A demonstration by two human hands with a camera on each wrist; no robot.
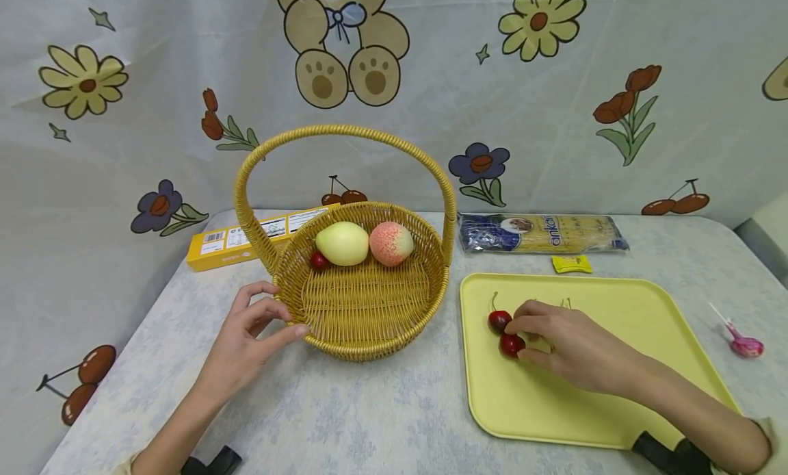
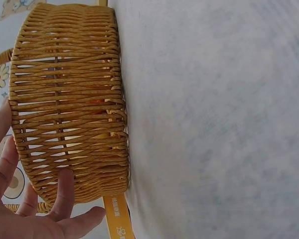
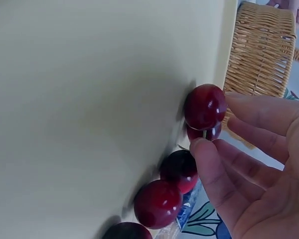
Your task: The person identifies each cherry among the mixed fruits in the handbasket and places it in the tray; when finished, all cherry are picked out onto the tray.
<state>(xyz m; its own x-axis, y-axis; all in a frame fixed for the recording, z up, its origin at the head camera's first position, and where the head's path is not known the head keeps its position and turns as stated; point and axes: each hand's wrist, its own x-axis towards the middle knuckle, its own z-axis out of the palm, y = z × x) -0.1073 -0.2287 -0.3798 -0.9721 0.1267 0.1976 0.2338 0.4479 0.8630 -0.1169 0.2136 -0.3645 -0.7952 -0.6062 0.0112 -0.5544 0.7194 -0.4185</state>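
Note:
My right hand (image 1: 572, 345) is over the left part of a yellow tray (image 1: 591, 420), thumb and forefinger pinching a dark red cherry (image 1: 511, 345). Another cherry (image 1: 499, 321), stem up, lies right beside it. Behind the hand only stems show in the head view; the right wrist view reveals more cherries (image 3: 158, 204) in a row. At the near left rim of a wicker basket (image 1: 363, 352), my left hand (image 1: 246, 335) rests its fingertips, fingers spread against the outer wall. Inside the basket are a pale green pear (image 1: 343, 244), a peach (image 1: 391, 244) and a small cherry (image 1: 319, 261).
The basket's tall arched handle (image 1: 345, 130) rises above it. Behind stand a yellow box (image 1: 228, 249) and a clear noodle packet (image 1: 542, 233). A small yellow wrapped sweet (image 1: 572, 264) lies past the tray, and a pink lollipop (image 1: 746, 345) lies to its right.

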